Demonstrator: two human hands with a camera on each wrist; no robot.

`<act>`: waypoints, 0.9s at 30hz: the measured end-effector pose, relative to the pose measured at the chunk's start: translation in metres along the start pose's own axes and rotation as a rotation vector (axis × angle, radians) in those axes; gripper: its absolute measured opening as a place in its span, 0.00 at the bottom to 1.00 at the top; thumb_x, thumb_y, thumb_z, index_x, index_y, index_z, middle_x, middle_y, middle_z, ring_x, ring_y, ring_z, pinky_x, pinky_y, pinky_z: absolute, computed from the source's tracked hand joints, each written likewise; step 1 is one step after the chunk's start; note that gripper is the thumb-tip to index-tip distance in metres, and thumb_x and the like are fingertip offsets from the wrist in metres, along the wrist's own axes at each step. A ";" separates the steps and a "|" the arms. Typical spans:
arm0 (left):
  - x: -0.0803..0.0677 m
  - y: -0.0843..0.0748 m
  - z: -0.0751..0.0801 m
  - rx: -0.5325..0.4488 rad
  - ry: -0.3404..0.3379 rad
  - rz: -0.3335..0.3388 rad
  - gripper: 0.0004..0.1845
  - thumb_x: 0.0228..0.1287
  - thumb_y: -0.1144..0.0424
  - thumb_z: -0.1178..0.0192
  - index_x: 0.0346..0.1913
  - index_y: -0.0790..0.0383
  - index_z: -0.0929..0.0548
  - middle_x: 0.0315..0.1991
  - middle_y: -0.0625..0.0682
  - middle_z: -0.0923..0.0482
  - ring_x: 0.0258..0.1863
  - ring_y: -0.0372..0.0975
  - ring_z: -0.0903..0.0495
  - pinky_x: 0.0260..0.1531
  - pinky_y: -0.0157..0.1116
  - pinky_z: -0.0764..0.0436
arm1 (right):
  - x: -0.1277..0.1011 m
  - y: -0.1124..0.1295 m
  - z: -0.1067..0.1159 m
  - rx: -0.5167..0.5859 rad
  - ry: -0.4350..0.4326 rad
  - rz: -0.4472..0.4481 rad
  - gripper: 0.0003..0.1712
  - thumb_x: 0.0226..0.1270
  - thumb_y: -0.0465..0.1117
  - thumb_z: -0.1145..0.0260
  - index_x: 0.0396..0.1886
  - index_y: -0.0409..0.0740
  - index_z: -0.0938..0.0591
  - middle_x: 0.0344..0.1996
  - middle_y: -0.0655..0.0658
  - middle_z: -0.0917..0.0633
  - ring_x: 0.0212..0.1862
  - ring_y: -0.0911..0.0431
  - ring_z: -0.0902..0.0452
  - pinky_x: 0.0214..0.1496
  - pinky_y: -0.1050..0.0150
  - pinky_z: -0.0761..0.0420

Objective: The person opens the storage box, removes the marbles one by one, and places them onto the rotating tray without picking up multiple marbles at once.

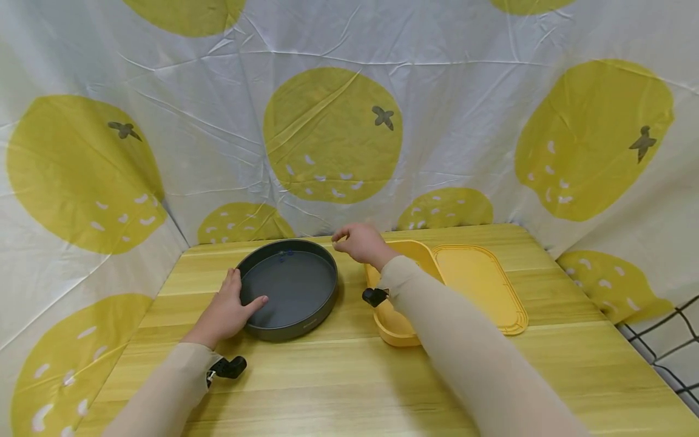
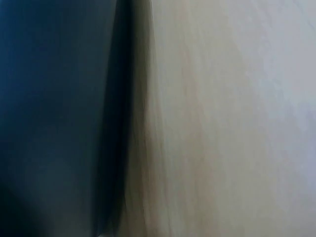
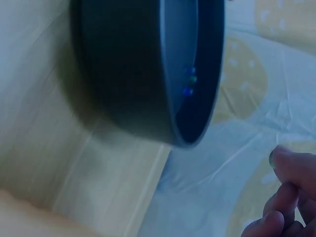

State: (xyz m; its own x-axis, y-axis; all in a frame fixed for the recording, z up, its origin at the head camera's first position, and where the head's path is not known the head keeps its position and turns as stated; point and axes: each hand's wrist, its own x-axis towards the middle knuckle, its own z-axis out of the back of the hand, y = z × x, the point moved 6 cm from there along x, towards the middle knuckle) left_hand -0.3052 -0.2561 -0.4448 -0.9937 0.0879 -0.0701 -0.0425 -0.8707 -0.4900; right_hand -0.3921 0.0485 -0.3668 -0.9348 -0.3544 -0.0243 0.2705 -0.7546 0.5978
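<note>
Left hand (image 1: 226, 311) gripping dark pan (image 1: 289, 288) rim, right hand (image 1: 360, 243) curled above.

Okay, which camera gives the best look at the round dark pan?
The head view: the whole pan shows on the table, left hand gripping its rim. The right wrist view shows it blurred and close up; the left wrist view is only a dark blur.

Both arms wear long, snug beige sleeves (image 1: 469, 358) reaching the wrists. A small black camera (image 1: 229, 367) is strapped at each cuff, above the tabletop (image 1: 338, 376); hands bare.
</note>
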 end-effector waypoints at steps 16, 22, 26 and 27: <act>0.000 -0.001 -0.002 0.030 0.010 0.023 0.63 0.73 0.32 0.42 0.83 0.77 0.63 0.85 0.73 0.69 0.84 0.67 0.63 0.79 0.68 0.55 | 0.011 0.045 -0.038 0.086 0.047 0.079 0.15 0.75 0.43 0.31 0.56 0.48 0.09 0.58 0.46 0.10 0.58 0.50 0.15 0.58 0.59 0.15; 0.000 -0.002 -0.001 0.038 0.018 0.021 0.64 0.72 0.31 0.42 0.83 0.77 0.63 0.85 0.73 0.69 0.84 0.68 0.63 0.79 0.69 0.56 | 0.012 0.048 -0.045 0.094 0.049 0.091 0.15 0.74 0.43 0.30 0.56 0.48 0.09 0.58 0.46 0.11 0.58 0.50 0.16 0.58 0.58 0.16; -0.001 -0.002 -0.001 0.043 0.022 0.025 0.64 0.71 0.30 0.42 0.83 0.77 0.63 0.85 0.72 0.69 0.84 0.68 0.63 0.79 0.69 0.56 | 0.012 0.049 -0.047 0.108 0.055 0.081 0.15 0.74 0.42 0.29 0.56 0.47 0.09 0.58 0.46 0.11 0.56 0.50 0.16 0.57 0.57 0.16; -0.001 -0.002 -0.001 0.044 0.022 0.026 0.64 0.71 0.30 0.42 0.83 0.77 0.63 0.85 0.72 0.69 0.84 0.68 0.63 0.79 0.69 0.56 | 0.012 0.050 -0.048 0.109 0.054 0.079 0.15 0.74 0.42 0.29 0.56 0.48 0.09 0.57 0.46 0.11 0.56 0.50 0.16 0.57 0.57 0.16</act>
State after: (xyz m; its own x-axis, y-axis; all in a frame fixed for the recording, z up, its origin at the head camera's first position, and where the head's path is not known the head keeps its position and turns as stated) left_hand -0.3043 -0.2541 -0.4452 -0.9920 0.0749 -0.1012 -0.0216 -0.8932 -0.4491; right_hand -0.3787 -0.0194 -0.3757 -0.8969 -0.4420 -0.0151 0.3136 -0.6596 0.6831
